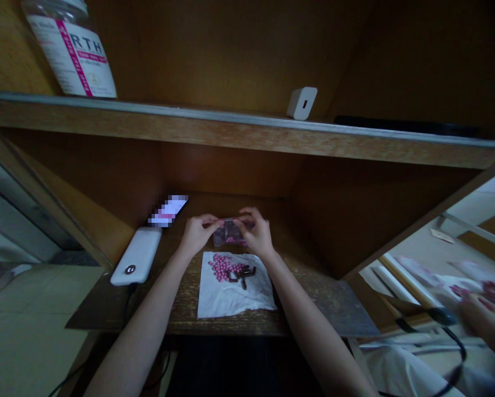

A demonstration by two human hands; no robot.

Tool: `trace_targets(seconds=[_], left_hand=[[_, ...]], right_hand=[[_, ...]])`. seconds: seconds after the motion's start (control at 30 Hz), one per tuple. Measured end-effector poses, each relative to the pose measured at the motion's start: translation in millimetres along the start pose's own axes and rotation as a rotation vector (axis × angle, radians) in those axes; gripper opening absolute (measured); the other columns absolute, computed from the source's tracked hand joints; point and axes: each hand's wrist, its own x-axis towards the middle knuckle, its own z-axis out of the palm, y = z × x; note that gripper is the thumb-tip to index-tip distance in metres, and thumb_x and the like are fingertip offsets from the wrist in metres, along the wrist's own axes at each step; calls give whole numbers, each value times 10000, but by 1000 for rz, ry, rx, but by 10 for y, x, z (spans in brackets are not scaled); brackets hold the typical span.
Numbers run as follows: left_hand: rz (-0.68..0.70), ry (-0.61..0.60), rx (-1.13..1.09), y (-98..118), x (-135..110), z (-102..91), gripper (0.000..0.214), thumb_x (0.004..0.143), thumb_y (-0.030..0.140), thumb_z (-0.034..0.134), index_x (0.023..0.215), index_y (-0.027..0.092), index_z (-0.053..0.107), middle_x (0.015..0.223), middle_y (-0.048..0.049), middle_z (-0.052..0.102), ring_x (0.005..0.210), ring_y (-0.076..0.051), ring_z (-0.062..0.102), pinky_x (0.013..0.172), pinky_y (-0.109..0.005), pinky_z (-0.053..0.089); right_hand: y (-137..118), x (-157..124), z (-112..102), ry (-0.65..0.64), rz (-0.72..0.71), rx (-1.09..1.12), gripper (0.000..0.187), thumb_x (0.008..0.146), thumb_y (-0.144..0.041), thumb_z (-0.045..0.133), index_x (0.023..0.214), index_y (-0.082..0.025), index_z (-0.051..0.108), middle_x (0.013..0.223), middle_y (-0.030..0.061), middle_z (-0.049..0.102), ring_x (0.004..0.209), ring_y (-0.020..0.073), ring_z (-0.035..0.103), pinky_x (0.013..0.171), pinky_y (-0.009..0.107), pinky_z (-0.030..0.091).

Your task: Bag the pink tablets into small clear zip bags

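Observation:
A small clear plastic bag (pixel 225 236) with a few pink pieces in it is held up between both hands, above the back edge of the paper. My left hand (pixel 197 234) pinches its upper left corner between thumb and fingers. On the other side, my right hand (pixel 257 234) grips the upper right part, thumb in front. Below, a white paper napkin (pixel 235 302) lies on the wooden desk, slightly creased. Many round pink pills (pixel 221 267) are heaped on it, and several dark brown capsules (pixel 244 282) lie against their right side.
A white power bank (pixel 138 256) with a cable lies left, beside a lit phone (pixel 168 210). Overhead, the shelf (pixel 239 128) carries a labelled jar (pixel 80 55) and a white charger plug (pixel 302 103). At right, another person's hand (pixel 485 320) is near blurred pink items.

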Motion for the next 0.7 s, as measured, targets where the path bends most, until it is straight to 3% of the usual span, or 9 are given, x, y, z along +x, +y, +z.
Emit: trace_targets(seconds=[0.13, 0.27, 0.43, 0.53, 0.6, 0.7], left_hand=[[18, 43, -47, 12, -9, -17, 165, 764, 320, 656, 721, 169, 703, 740, -47, 729, 694, -178, 669, 656, -271, 505], [-12, 97, -119, 32, 4, -89, 184, 727, 345, 691, 683, 167, 693, 707, -47, 719, 673, -175, 658, 652, -275, 502], [-203, 215, -479, 2, 57, -346, 304, 598, 412, 782, 697, 162, 641, 656, -7, 675, 559, -126, 608, 572, -242, 492], [-325, 239, -570, -70, 59, -468, 361, 560, 415, 801, 731, 170, 597, 608, 24, 631, 495, -100, 566, 482, -202, 444], [-391, 206, -550, -143, 47, -484, 387, 577, 441, 785, 766, 175, 576, 588, 24, 624, 483, -102, 567, 465, -191, 424], [-474, 45, -430, -269, 24, -428, 395, 653, 493, 717, 835, 182, 556, 597, 4, 644, 454, -113, 566, 455, -200, 406]], right_hand=[[7, -5, 6, 5, 37, 102, 254, 822, -338, 617, 1042, -235, 541, 805, 18, 725, 761, 197, 696, 645, 278, 509], [100, -2, -21, -51, 41, 99, 378, 840, -387, 605, 1181, -249, 514, 889, 25, 722, 828, 188, 685, 751, 312, 514], [382, -11, -139, -304, 64, -136, 398, 861, -424, 568, 1231, -275, 552, 1183, 55, 651, 1056, 213, 615, 924, 393, 461], [501, -34, -180, -490, -8, -332, 465, 849, -457, 581, 1277, -280, 549, 1298, 59, 585, 1199, 238, 522, 1027, 427, 375], [540, -48, -180, -557, -37, -427, 517, 837, -490, 589, 1299, -263, 542, 1344, 70, 549, 1260, 253, 464, 1062, 435, 328], [576, -57, -174, -583, -24, -517, 516, 842, -509, 574, 1290, -253, 559, 1364, 78, 531, 1295, 262, 421, 1069, 438, 307]])
